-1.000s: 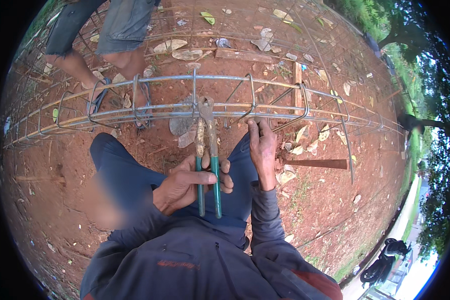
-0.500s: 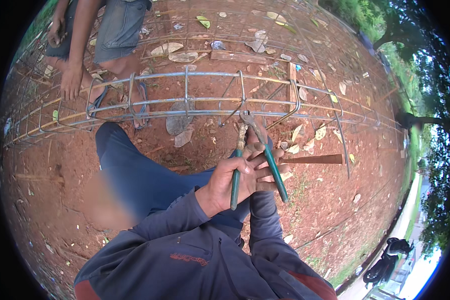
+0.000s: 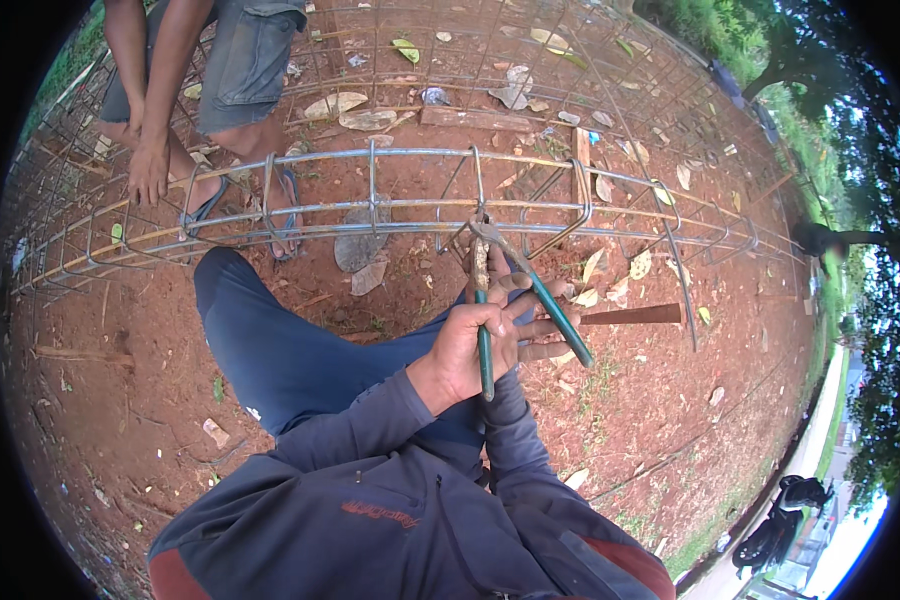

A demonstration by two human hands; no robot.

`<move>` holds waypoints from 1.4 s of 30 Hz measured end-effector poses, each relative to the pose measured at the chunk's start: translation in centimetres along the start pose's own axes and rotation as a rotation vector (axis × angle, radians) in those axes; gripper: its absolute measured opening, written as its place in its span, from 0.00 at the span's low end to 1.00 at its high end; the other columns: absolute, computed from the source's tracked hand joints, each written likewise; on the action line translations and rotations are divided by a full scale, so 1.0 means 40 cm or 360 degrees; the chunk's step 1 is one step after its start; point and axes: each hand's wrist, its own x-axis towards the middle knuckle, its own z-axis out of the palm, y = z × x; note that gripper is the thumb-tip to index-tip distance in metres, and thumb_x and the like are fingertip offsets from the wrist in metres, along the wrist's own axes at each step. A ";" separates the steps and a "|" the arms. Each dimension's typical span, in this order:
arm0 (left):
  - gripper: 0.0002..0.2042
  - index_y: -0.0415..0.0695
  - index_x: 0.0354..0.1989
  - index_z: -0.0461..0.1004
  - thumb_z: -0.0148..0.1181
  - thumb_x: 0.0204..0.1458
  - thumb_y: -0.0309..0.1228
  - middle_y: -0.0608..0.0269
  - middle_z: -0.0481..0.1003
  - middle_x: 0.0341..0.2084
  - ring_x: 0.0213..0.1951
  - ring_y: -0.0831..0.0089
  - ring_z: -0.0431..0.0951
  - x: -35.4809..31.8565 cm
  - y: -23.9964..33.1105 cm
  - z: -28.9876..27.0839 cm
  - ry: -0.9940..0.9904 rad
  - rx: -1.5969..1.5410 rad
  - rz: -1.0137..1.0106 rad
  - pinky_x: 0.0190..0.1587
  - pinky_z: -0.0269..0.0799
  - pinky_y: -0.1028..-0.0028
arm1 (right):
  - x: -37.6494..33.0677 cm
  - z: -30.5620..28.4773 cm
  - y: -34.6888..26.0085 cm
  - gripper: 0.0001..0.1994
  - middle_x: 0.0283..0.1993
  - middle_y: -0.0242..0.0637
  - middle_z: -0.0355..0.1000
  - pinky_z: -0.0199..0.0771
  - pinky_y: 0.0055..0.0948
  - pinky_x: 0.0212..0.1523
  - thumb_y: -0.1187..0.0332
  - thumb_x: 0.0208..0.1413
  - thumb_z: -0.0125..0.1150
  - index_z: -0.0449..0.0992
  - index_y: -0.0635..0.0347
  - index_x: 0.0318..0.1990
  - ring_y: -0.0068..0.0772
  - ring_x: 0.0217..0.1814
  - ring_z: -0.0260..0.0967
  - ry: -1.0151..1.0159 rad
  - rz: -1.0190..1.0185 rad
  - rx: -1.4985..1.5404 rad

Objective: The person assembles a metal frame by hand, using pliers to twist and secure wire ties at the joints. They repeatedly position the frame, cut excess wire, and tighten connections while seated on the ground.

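My left hand (image 3: 455, 355), palm up, holds a pair of pincers (image 3: 558, 318) with green handles. Its thumb presses the left handle, while the fingers reach behind the spread right one. The jaws are at the near lower bar of a long rebar cage (image 3: 420, 228), beside a bent stirrup (image 3: 478, 180). Behind the pincers, my right hand (image 3: 498, 264) shows only in part close to the jaws. Its grip is hidden by the tool and my left hand.
Across the cage, a person in shorts and sandals has a hand (image 3: 150, 172) near its left end. A wooden stake (image 3: 583, 165) stands against the cage. A brown bar (image 3: 635, 315) lies right of my hands. Wire mesh (image 3: 450, 50) spreads beyond, over leaf-strewn soil.
The pincers have shifted slightly left and away from me, their handle ends swinging right. The other person's raised hand has come down toward their other forearm.
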 end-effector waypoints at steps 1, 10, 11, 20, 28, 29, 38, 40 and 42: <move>0.29 0.51 0.60 0.69 0.49 0.44 0.24 0.51 0.63 0.70 0.69 0.36 0.64 0.003 -0.006 0.003 -0.0002 -0.0006 -0.0003 0.72 0.59 0.39 | 0.002 0.000 -0.004 0.21 0.61 0.41 0.70 0.78 0.30 0.48 0.60 0.71 0.47 0.68 0.53 0.68 0.33 0.55 0.70 0.0006 0.0007 -0.0017; 0.26 0.43 0.59 0.66 0.49 0.46 0.22 0.49 0.68 0.64 0.66 0.39 0.69 0.061 -0.002 -0.009 0.0164 -0.0074 0.0081 0.68 0.66 0.40 | 0.014 -0.004 -0.021 0.20 0.54 0.40 0.72 0.77 0.30 0.44 0.57 0.71 0.49 0.70 0.57 0.64 0.32 0.48 0.71 0.0105 0.0102 -0.0165; 0.25 0.41 0.58 0.66 0.49 0.47 0.22 0.48 0.69 0.63 0.65 0.39 0.70 0.064 -0.008 -0.010 0.0219 -0.0083 0.0090 0.68 0.67 0.40 | 0.016 -0.006 -0.023 0.20 0.54 0.40 0.72 0.77 0.30 0.43 0.57 0.71 0.49 0.70 0.58 0.63 0.32 0.47 0.71 0.0121 0.0113 -0.0185; 0.15 0.36 0.49 0.66 0.49 0.51 0.24 0.57 0.68 0.40 0.44 0.60 0.74 0.070 0.001 0.059 0.0175 -0.0408 0.0210 0.59 0.75 0.54 | 0.050 -0.017 -0.052 0.21 0.47 0.38 0.73 0.77 0.30 0.39 0.55 0.70 0.51 0.73 0.62 0.59 0.30 0.40 0.72 0.0226 0.0273 -0.0358; 0.12 0.42 0.47 0.66 0.50 0.62 0.37 0.68 0.64 0.26 0.25 0.73 0.68 0.038 0.042 0.065 0.0413 -0.0093 0.0053 0.31 0.67 0.67 | 0.134 -0.048 -0.132 0.22 0.40 0.37 0.75 0.76 0.30 0.35 0.53 0.70 0.52 0.75 0.65 0.55 0.29 0.33 0.73 0.0492 0.0850 -0.1266; 0.11 0.43 0.46 0.66 0.50 0.62 0.37 0.68 0.64 0.24 0.23 0.73 0.67 0.032 0.045 0.057 0.0533 0.0058 -0.0001 0.30 0.67 0.66 | 0.153 -0.037 -0.141 0.22 0.40 0.37 0.75 0.76 0.30 0.35 0.53 0.70 0.52 0.75 0.66 0.55 0.29 0.32 0.73 0.0504 0.0976 -0.1593; 0.08 0.40 0.40 0.68 0.50 0.65 0.32 0.65 0.67 0.23 0.19 0.72 0.71 0.068 -0.043 0.056 0.1174 0.0863 0.0202 0.22 0.70 0.66 | 0.339 0.210 -0.090 0.30 0.30 0.47 0.79 0.77 0.40 0.36 0.44 0.61 0.62 0.81 0.73 0.41 0.39 0.33 0.78 -0.1222 0.1688 -0.3711; 0.07 0.39 0.41 0.68 0.50 0.65 0.31 0.64 0.68 0.24 0.20 0.72 0.72 0.086 -0.069 0.037 0.1273 0.1146 0.0300 0.21 0.71 0.65 | 0.367 0.168 -0.066 0.31 0.29 0.52 0.78 0.76 0.44 0.37 0.44 0.57 0.65 0.81 0.74 0.37 0.47 0.33 0.79 -0.1639 0.1657 -0.3812; 0.07 0.38 0.45 0.68 0.50 0.64 0.28 0.63 0.69 0.27 0.23 0.71 0.74 0.093 -0.079 0.039 0.1334 0.1356 0.0274 0.24 0.74 0.66 | 0.393 0.161 -0.043 0.33 0.29 0.62 0.74 0.74 0.48 0.41 0.43 0.53 0.68 0.79 0.76 0.36 0.58 0.37 0.77 -0.1879 0.1772 -0.3962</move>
